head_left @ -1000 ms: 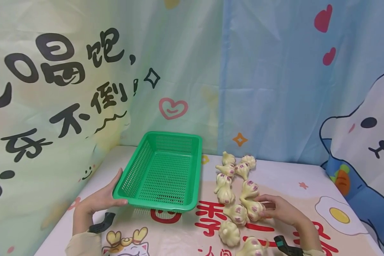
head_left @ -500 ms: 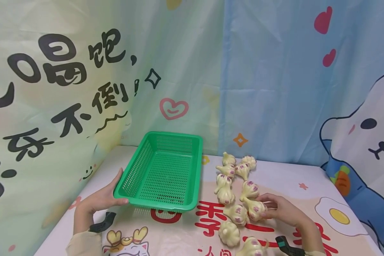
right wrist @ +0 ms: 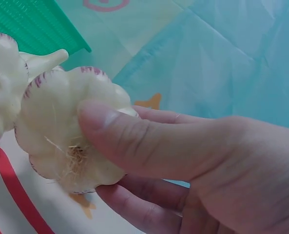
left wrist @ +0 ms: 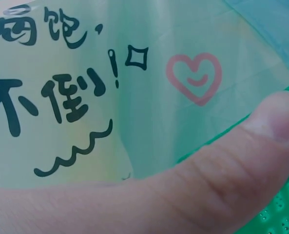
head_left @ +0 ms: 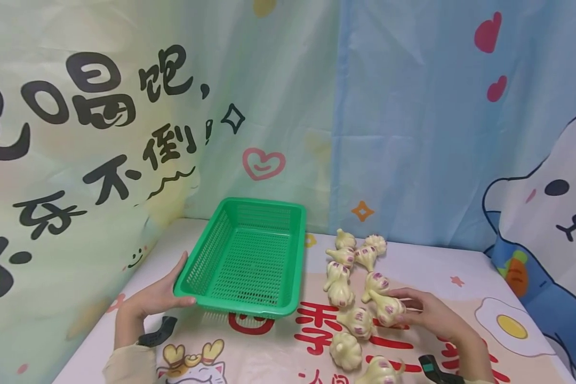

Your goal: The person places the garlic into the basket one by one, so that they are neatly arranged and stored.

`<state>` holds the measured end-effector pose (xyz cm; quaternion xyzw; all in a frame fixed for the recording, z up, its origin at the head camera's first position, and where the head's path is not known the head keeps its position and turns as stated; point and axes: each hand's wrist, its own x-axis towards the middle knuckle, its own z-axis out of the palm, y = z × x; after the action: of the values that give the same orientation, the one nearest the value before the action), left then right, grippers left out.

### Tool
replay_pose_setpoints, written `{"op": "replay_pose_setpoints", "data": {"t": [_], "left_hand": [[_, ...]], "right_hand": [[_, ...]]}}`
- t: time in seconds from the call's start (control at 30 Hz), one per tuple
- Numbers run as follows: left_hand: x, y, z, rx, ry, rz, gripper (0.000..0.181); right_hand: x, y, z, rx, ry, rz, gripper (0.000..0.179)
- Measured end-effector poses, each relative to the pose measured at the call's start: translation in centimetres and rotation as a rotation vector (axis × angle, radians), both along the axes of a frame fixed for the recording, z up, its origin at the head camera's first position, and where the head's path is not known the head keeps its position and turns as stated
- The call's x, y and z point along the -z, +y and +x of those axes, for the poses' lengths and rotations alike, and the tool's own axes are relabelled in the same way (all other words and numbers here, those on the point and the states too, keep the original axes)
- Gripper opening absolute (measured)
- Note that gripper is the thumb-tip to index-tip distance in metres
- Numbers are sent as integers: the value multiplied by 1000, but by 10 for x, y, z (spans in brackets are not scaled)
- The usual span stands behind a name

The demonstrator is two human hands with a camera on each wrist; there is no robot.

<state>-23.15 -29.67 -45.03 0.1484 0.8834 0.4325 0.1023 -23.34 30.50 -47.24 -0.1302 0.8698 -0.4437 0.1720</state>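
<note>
The person's left hand (head_left: 157, 294) holds the near left corner of a green plastic basket (head_left: 301, 256), thumb at the front rim and fingers along the left side. In the left wrist view, the thumb (left wrist: 222, 175) lies across the green rim. Nothing lies in the basket. The right hand (head_left: 429, 314) grips a garlic bulb (head_left: 389, 310) with purple streaks, its stalk pointing back left. From the right wrist view, the thumb presses near the bulb's root end while the other fingers go behind it. Another bulb (right wrist: 0, 87) sits close to its left.
Several more garlic bulbs (head_left: 340, 293) form a loose column right of the basket, from the back of the table down to a bulb (head_left: 379, 370) cut off by the front edge of the view. A printed cloth (head_left: 499, 298) covers the table. Printed curtains (head_left: 393, 133) hang behind and at left.
The gripped garlic bulb has shifted slightly right and back, its stalk moving off the neighbouring bulb. The left hand stays on the basket. The head view has turned slightly left.
</note>
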Motion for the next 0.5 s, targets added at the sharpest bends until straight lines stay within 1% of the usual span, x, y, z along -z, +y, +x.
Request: {"op": "replay_pose_setpoints", "data": {"t": [0.1, 0.27, 0.5], "left_hand": [[1, 0, -1, 6, 9, -1, 117], [1, 1, -3, 10, 3, 8, 117], [3, 0, -3, 14, 6, 12, 118]], "right_hand": [[0, 0, 0, -12, 19, 1, 57], [0, -2, -1, -17, 38, 7, 58], [-6, -7, 0, 20, 59, 14, 57]]}}
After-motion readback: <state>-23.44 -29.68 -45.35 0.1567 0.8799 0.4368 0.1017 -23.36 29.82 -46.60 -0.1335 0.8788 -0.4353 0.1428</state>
